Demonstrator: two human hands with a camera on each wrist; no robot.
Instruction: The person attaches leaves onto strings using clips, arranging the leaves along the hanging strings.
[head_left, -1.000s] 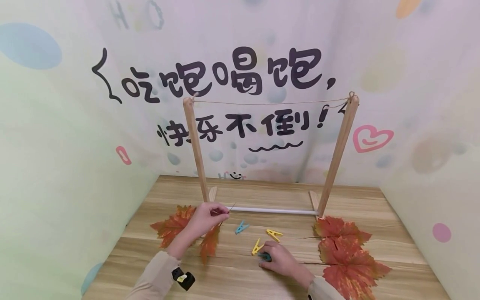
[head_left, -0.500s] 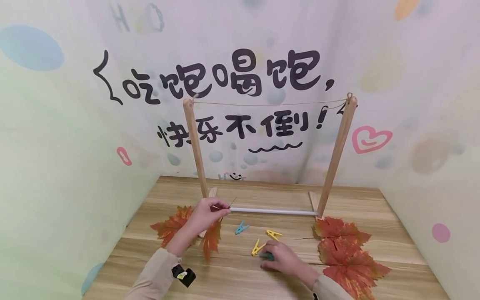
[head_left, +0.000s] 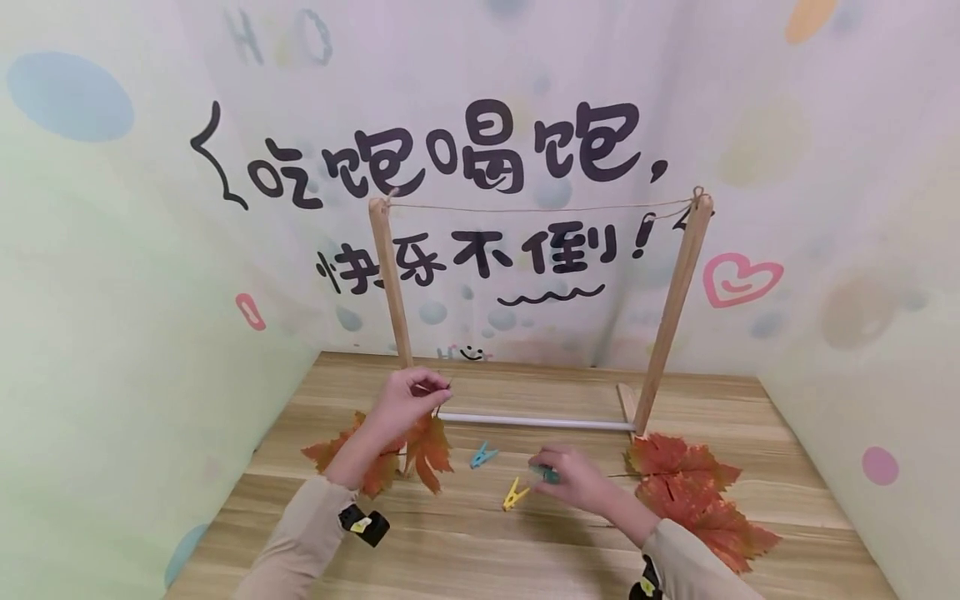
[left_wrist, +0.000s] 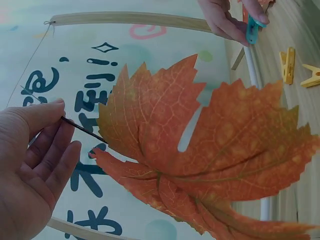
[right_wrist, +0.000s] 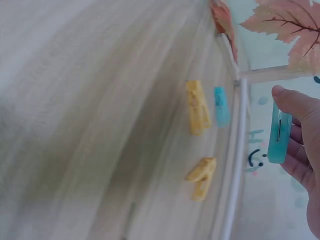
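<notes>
My left hand [head_left: 397, 408] pinches the thin dark stem [left_wrist: 82, 129] of an orange-red maple leaf [left_wrist: 235, 145] between thumb and fingers. That leaf [head_left: 430, 454] hangs down from the hand, near the frame's left foot. Over the table, my right hand [head_left: 576, 483] holds a teal clothespin [right_wrist: 279, 134] between thumb and fingers. Near it on the table lie a blue clothespin [head_left: 483, 454] and a yellow clothespin [head_left: 515, 494]. A second yellow clothespin [right_wrist: 202, 177] shows in the right wrist view but is hidden behind the right hand in the head view.
A wooden frame stands at the back, with two upright posts [head_left: 675, 317], a string [head_left: 540, 208] tied between their tops and a white rod [head_left: 536, 422] low down. More maple leaves [head_left: 697, 500] lie at the right, and another leaf [head_left: 330, 454] lies at the left.
My left hand has risen and moved slightly left, lifting the leaf with it. My right hand has moved up and a little right with the teal clothespin, now covering one yellow clothespin.
</notes>
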